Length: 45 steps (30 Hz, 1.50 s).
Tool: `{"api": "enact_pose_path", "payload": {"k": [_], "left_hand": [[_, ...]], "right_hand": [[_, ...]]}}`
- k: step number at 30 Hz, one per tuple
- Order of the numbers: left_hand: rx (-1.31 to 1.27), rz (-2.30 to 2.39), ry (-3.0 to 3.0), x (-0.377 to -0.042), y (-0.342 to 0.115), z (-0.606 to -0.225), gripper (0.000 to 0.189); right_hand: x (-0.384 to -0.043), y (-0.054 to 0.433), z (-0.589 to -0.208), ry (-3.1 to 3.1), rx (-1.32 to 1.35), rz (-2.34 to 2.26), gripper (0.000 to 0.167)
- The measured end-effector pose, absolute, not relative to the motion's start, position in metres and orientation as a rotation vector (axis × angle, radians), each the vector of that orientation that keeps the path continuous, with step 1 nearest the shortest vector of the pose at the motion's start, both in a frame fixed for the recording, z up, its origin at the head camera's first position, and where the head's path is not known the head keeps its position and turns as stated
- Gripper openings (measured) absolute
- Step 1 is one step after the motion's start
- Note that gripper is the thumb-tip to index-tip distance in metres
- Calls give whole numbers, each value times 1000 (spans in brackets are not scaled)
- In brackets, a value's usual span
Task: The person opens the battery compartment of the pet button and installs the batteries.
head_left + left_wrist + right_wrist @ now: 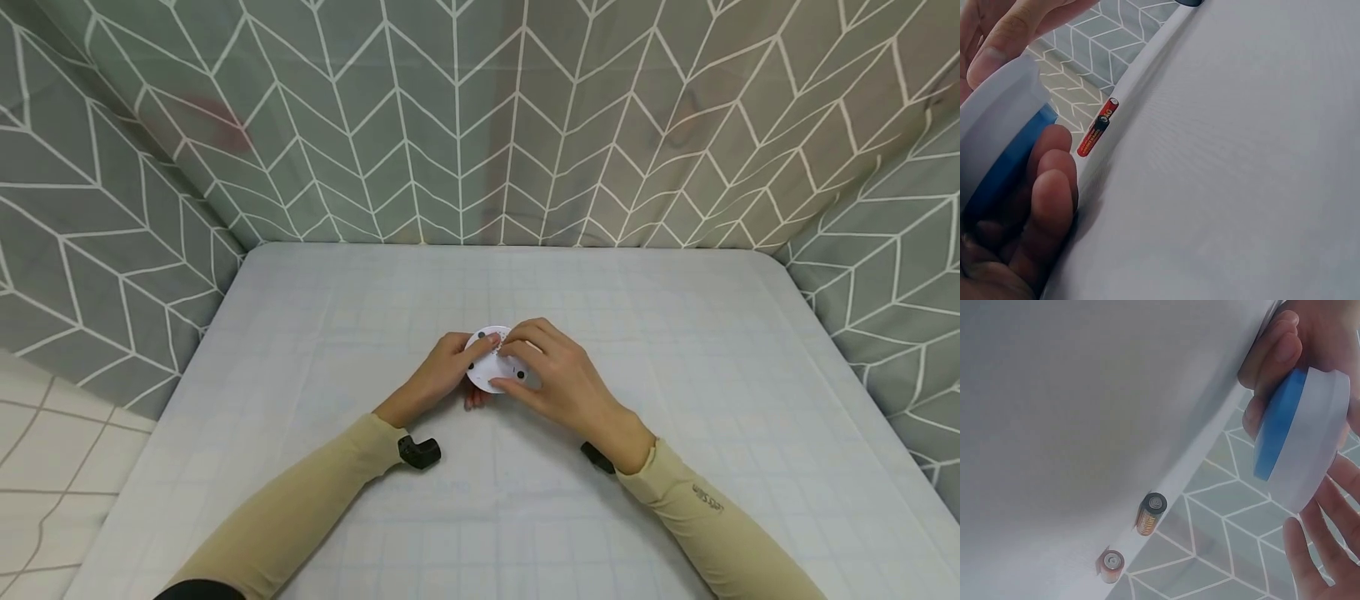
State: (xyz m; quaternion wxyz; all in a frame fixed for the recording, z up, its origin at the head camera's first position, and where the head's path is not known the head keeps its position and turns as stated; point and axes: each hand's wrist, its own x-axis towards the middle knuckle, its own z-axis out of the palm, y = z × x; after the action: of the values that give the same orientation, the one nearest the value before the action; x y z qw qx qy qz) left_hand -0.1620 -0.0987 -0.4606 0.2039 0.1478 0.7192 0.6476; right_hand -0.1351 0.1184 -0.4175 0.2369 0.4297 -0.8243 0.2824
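My left hand [444, 367] grips a round white-and-blue device [483, 377], thumb on its white face and fingers curled beneath. The face has dark round pads and small print. In the left wrist view those fingers [1054, 194] lie along the blue side. My right hand [555, 371] arches over the face, its fingertips touching near the middle and its thumb at the near rim. In the right wrist view the right fingers [1329, 544] stretch out loosely beside the white part. What the right fingertips work on there is hidden.
Two batteries, a nearer one [1152, 514] and another [1111, 565], stand out on the white-covered table [375, 292] in the right wrist view; the left wrist view shows red-and-black batteries [1094, 134]. The hands hide them from the head view. Patterned curtains [480, 125] surround the table's back and sides.
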Motion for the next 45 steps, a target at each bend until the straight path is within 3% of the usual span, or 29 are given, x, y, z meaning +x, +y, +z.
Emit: {"api": "enact_pose_path", "payload": {"k": [15,45], "left_hand": [[375,1780,2037,-159,-96,-463,61],[371,1650,2169,-161,-96,-453,52]], "right_hand": [[-126,117,-417,-2263,1219,638,20],[-133,121,-414,-2210,1247,605,17]]}}
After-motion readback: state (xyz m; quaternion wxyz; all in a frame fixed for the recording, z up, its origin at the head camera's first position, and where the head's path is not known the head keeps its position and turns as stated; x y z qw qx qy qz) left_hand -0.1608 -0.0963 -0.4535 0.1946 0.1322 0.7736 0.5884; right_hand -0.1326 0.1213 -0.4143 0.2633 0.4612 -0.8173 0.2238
